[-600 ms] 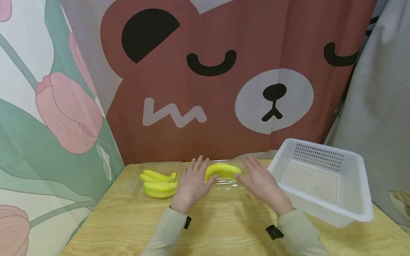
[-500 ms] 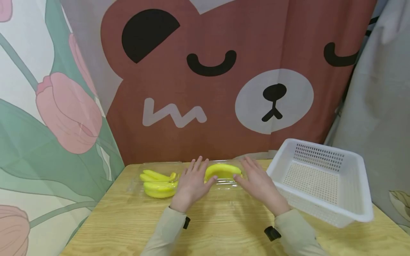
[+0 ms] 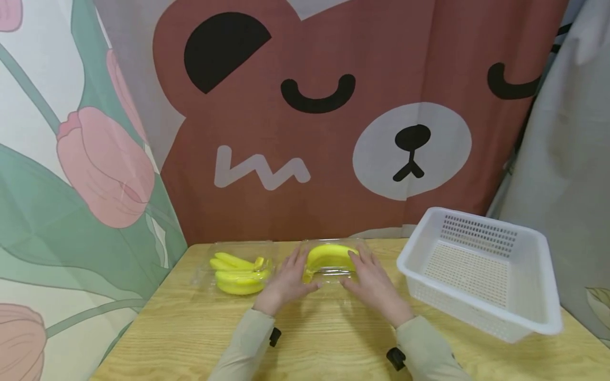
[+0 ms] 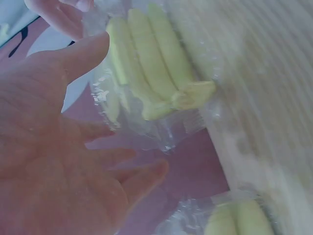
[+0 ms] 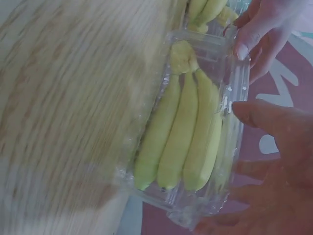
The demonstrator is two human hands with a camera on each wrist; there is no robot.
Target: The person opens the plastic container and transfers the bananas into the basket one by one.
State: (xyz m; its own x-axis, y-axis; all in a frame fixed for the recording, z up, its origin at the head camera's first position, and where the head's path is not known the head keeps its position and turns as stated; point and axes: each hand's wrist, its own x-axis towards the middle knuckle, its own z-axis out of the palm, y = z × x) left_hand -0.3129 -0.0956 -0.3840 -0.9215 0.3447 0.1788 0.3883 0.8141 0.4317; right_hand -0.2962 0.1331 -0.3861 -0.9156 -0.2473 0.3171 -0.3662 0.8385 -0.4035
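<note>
A clear plastic clamshell box point(image 3: 333, 272) lies at the back middle of the table with a bunch of yellow bananas point(image 3: 329, 254) inside. My left hand point(image 3: 285, 281) is at its left side and my right hand point(image 3: 376, 283) at its right, both with fingers extended. The right wrist view shows the right thumb by the box's edge and the other fingers along its far end. Seen from the left wrist, the fingers spread beside the box. Exact contact is hard to tell. To the left, a second clamshell holds more bananas point(image 3: 240, 280).
A white perforated plastic basket point(image 3: 457, 313) stands on the wooden table point(image 3: 324, 338) at the right. Behind the table hangs a curtain point(image 3: 257, 211) with a bear print, and a tulip-print one point(image 3: 105, 169) covers the left side.
Both hands have come lower, toward the sides of the middle box, and the right hand has moved left. The bananas and basket stay where they were; the view shifts slightly.
</note>
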